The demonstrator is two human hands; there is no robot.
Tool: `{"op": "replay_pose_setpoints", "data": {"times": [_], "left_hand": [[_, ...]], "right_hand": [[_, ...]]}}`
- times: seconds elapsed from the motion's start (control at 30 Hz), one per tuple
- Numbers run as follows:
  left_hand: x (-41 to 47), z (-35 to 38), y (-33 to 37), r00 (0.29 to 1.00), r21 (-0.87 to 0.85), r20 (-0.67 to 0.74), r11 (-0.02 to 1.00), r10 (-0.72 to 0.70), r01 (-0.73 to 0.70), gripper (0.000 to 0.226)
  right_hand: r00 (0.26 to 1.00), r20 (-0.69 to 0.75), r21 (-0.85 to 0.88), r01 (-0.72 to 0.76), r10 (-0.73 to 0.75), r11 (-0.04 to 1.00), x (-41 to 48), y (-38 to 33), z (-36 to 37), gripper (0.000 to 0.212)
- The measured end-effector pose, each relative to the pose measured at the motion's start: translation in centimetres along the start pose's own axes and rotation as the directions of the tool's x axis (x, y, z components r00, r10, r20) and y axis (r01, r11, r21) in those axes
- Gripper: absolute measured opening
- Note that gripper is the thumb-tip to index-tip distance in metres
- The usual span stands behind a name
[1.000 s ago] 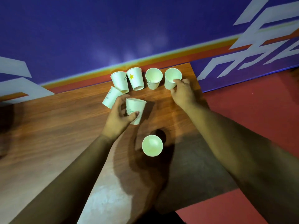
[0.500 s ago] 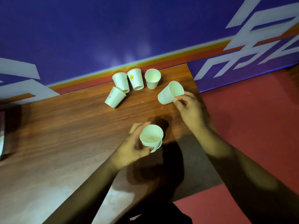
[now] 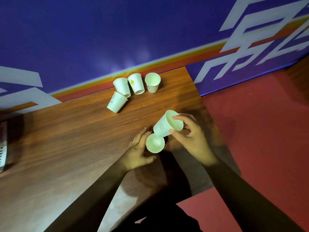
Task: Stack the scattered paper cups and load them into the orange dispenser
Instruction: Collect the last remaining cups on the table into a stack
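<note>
My left hand [image 3: 138, 150] holds a white paper cup [image 3: 155, 143] upright just above the wooden table [image 3: 66, 139], its mouth facing up at me. My right hand [image 3: 192, 137] grips a second paper cup [image 3: 164, 125] by the rim, tilted, with its base just above the first cup's mouth. Several more cups stand at the table's far edge: one with a yellow star [image 3: 136, 83], one to its left [image 3: 122, 87], one to its right [image 3: 152, 82], and one lower left [image 3: 117, 102]. The orange dispenser is out of view.
A blue wall with white lettering and an orange stripe [image 3: 167, 59] runs behind the table. Red floor [image 3: 259, 131] lies to the right of the table's edge. A pale slatted object [image 3: 2, 146] shows at the far left edge.
My right hand has carried its cup from the back row down towards me, over the cup in my left hand. My left hand has stayed near the table's front with its cup.
</note>
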State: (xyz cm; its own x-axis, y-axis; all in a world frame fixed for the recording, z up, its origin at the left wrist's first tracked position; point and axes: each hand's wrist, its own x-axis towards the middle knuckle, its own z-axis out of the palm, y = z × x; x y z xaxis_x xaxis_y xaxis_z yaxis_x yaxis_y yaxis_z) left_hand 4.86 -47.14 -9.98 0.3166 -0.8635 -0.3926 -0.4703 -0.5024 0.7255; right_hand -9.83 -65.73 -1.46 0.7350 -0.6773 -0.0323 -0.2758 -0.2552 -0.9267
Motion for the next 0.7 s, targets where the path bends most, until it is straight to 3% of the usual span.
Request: {"op": "replay_pose_setpoints", "data": {"times": [0.1,0.23,0.37,0.5,0.7], "left_hand": [[-1.2,-1.3,0.9,0.993,-0.279,-0.113,0.96,-0.02,-0.012,0.083],[-2.3,-2.6,2.6,0.994,-0.577,-0.102,0.816,-0.034,-0.031,0.063],[-1.9,-2.2,2.7,0.998,-0.514,-0.048,0.858,-0.046,0.015,0.066],[-1.0,-1.2,1.0,0.998,-0.286,-0.069,0.958,-0.016,-0.004,0.071],[-0.8,-0.4,-0.3,0.999,-0.259,-0.047,0.966,-0.022,0.009,0.069]], "right_hand": [[0.989,0.123,0.092,-0.094,0.082,0.991,-1.5,-0.7,0.3,0.066],[0.967,0.217,-0.142,-0.106,0.135,0.984,-2.2,0.9,1.8,0.085],[0.95,0.286,-0.266,-0.047,0.125,0.963,-2.0,2.5,3.8,0.086],[0.939,0.317,-0.303,-0.032,0.133,0.952,-2.1,4.2,4.9,0.082],[0.93,0.324,-0.204,-0.108,0.171,0.973,-2.7,5.7,5.3,0.079]]}}
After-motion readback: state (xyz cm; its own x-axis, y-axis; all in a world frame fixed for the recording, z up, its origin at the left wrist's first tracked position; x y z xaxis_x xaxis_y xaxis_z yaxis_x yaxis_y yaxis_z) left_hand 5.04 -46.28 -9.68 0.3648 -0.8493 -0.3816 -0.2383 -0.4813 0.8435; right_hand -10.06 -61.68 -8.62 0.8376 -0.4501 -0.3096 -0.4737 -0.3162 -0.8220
